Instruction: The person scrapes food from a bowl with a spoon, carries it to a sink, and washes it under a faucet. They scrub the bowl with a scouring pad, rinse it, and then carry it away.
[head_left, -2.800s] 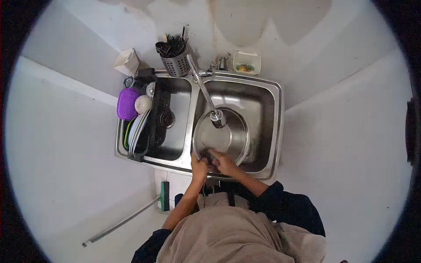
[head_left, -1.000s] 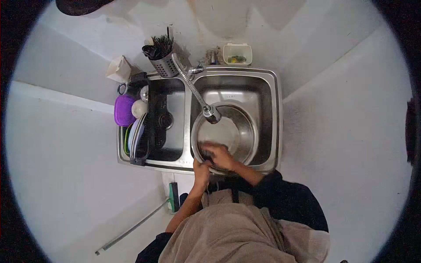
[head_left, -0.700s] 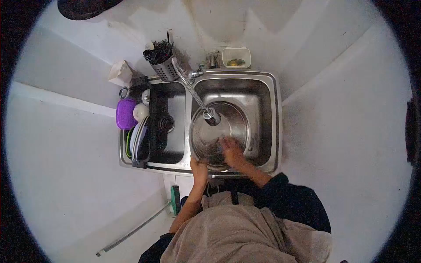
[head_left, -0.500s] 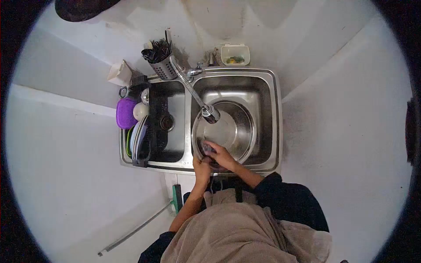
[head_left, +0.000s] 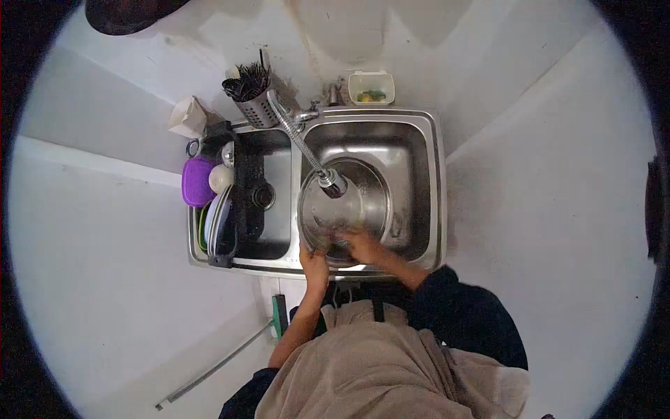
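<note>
- The step in hand reads as scrubbing the inside of a large steel bowl (head_left: 345, 209), which sits tilted in the right basin of a double sink (head_left: 434, 181).
- The left hand (head_left: 313, 262) is at the bowl's near rim; its fingers look curled over the edge, apparently steadying the bowl, though how firmly it grips I cannot tell.
- The right hand (head_left: 361, 244) is inside the bowl, low on the near wall, palm down. A dark patch beneath it may be a scrubber; the view is too small to confirm what, if anything, the fingers hold or how far closed they are.
- The faucet (head_left: 331, 184), on a flexible hose, hangs over the far part of the bowl. Whether water is running cannot be told.
- The left basin carries a black rack (head_left: 241, 209) with plates (head_left: 218, 216) on edge and a purple lid (head_left: 195, 181) just beside them. A cutlery holder (head_left: 252, 98) stands behind the sink, and a small tub (head_left: 370, 87) stands on the surface behind the right basin.
- Judgement: washing is mid-course. The next move likely calls for working the remaining inner wall, with the left hand turning the bowl, then a rinse under the faucet.
</note>
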A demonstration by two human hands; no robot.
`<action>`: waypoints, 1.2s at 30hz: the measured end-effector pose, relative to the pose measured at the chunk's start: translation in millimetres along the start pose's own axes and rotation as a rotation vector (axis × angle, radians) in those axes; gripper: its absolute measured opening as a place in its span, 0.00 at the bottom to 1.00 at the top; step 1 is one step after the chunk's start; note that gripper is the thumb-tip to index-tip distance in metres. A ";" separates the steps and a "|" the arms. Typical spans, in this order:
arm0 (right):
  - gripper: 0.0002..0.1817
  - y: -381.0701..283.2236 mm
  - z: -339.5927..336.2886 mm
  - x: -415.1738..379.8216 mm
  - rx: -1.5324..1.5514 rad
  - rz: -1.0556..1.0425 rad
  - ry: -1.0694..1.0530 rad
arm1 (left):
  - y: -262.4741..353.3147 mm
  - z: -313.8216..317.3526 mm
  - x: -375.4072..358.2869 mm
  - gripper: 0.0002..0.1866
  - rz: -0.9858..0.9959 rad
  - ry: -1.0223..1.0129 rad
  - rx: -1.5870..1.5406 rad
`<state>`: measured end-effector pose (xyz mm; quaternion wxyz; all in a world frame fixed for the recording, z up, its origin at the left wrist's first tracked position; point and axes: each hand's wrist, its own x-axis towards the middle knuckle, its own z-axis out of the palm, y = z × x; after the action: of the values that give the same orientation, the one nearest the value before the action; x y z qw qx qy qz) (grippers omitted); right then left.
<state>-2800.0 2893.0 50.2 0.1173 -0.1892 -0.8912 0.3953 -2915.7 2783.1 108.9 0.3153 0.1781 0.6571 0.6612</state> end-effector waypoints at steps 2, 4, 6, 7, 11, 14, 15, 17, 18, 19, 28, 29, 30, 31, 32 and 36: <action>0.28 35.6 -19.6 5.6 -0.392 -0.042 0.084 | 0.4 3.0 2.4 0.22 0.046 0.040 0.164; 0.28 21.4 -56.2 12.2 -0.732 -0.002 0.286 | -3.7 1.2 4.5 0.22 0.071 0.027 0.202; 0.27 -1.9 -23.9 12.2 -0.442 0.254 0.099 | -0.2 8.6 5.5 0.23 0.114 0.023 0.237; 0.27 -14.5 -8.0 10.9 -0.297 0.381 0.007 | 2.4 13.3 5.7 0.23 0.136 0.020 0.251; 0.26 -34.2 -6.5 8.3 0.380 0.126 -0.008 | 3.6 -5.9 9.9 0.27 -0.087 -0.062 0.168; 0.26 23.2 -27.3 7.7 -0.390 -0.071 0.074 | 12.0 4.3 6.0 0.22 0.083 0.032 0.148; 0.26 32.0 -39.8 11.4 -0.520 -0.022 0.135 | 11.1 5.9 6.7 0.22 0.070 0.021 0.160; 0.26 29.5 -36.7 10.9 -0.657 0.101 0.224 | 6.1 6.5 7.8 0.21 0.035 0.004 0.180; 0.25 21.3 -21.0 8.0 -0.438 0.141 0.138 | 1.7 8.4 9.9 0.21 0.020 -0.004 0.187; 0.25 11.1 -1.8 3.5 -0.219 0.181 0.053 | -9.6 10.1 11.9 0.21 0.030 0.013 0.198; 0.23 73.3 -16.6 1.5 -0.632 0.067 -0.065 | 0.5 6.0 22.0 0.22 0.053 -0.037 0.266; 0.24 57.2 -24.8 -1.4 -0.568 0.077 -0.118 | 8.1 8.1 24.2 0.22 -0.005 -0.058 0.256; 0.25 39.1 -34.5 -3.6 -0.503 0.091 -0.170 | 12.5 10.5 27.1 0.22 -0.064 -0.079 0.243; 0.25 12.5 -28.4 -12.6 -0.192 0.168 -0.194 | 7.3 9.2 35.7 0.23 -0.044 -0.139 0.268; 0.26 -7.5 -29.9 -15.3 0.116 0.239 -0.219 | -2.9 4.8 49.3 0.23 -0.022 -0.192 0.290; 0.27 -44.1 -49.0 -13.1 -0.225 0.075 -0.165 | 10.5 6.0 81.7 0.23 -0.248 -0.329 0.256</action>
<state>-2781.4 2892.6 114.7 0.0066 -0.2012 -0.9288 0.3110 -2973.9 2841.4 105.1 0.4719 0.2397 0.6921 0.4908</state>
